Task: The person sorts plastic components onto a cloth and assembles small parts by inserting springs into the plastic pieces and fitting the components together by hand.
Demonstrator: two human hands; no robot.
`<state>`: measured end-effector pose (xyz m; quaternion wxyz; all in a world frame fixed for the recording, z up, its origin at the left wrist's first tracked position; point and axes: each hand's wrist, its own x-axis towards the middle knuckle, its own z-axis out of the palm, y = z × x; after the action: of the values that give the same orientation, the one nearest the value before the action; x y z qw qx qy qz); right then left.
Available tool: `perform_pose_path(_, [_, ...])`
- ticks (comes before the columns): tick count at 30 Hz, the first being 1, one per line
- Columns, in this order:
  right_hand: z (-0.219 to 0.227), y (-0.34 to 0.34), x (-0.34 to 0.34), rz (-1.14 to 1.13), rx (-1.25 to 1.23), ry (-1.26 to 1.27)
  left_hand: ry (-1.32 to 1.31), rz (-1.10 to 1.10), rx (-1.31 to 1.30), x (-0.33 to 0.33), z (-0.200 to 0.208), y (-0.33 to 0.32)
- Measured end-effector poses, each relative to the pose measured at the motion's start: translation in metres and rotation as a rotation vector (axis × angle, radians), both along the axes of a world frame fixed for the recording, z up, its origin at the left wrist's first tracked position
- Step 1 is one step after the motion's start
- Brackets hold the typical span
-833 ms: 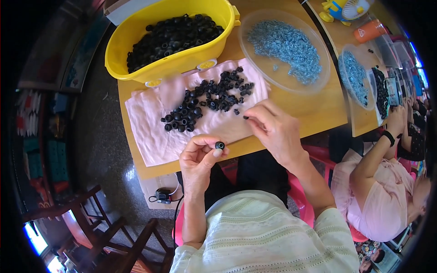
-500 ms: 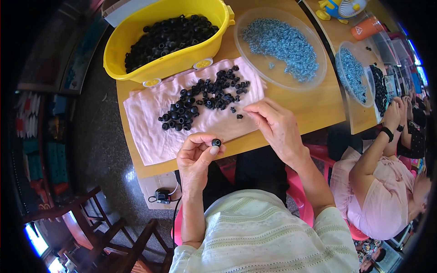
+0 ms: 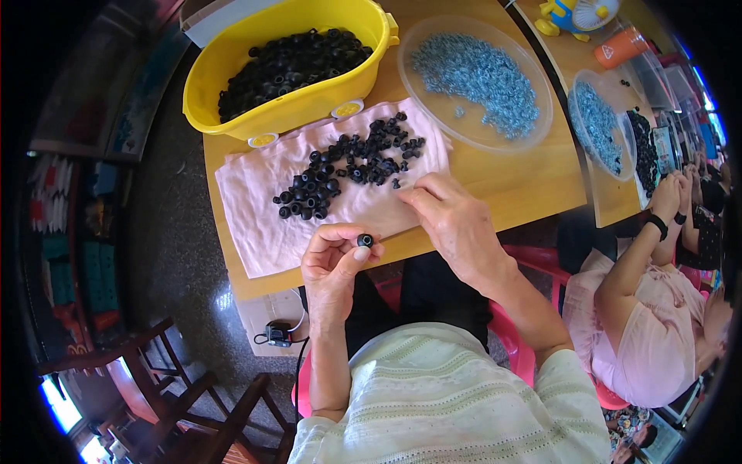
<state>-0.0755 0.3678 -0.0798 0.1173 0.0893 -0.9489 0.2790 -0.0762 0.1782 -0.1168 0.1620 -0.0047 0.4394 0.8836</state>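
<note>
Near frame centre, the left hand (image 3: 331, 264) pinches a hollow black cap (image 3: 365, 241); right of it, the right hand (image 3: 457, 226), grip unclear, seemingly picks at small black parts (image 3: 376, 172), calling next for precision.

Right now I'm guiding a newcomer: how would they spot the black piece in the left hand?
Find the yellow tub, then the pink cloth before it. By its near edge is a round, holed black piece; unlike the loose ones on the cloth, it's pinched in the left hand.
</note>
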Motion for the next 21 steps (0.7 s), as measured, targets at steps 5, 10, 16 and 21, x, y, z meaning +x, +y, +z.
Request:
perform_pose_path(5, [0.007,0.003,-0.005,0.11,0.097,-0.034,-0.018,-0.003,0.056,0.0,0.002,0.001])
perform_pose_path(10, [0.014,0.001,-0.005,0.122,0.159,-0.092,-0.048,-0.026,0.131,0.002,0.009,0.001])
perform_pose_path(16, [0.023,0.009,0.001,0.059,-0.61,-0.332,-0.132,-0.121,0.303,0.005,0.008,0.002])
perform_pose_path(21, [0.036,0.01,0.003,0.147,-1.13,-0.572,-0.173,-0.135,0.304,0.006,0.011,0.007])
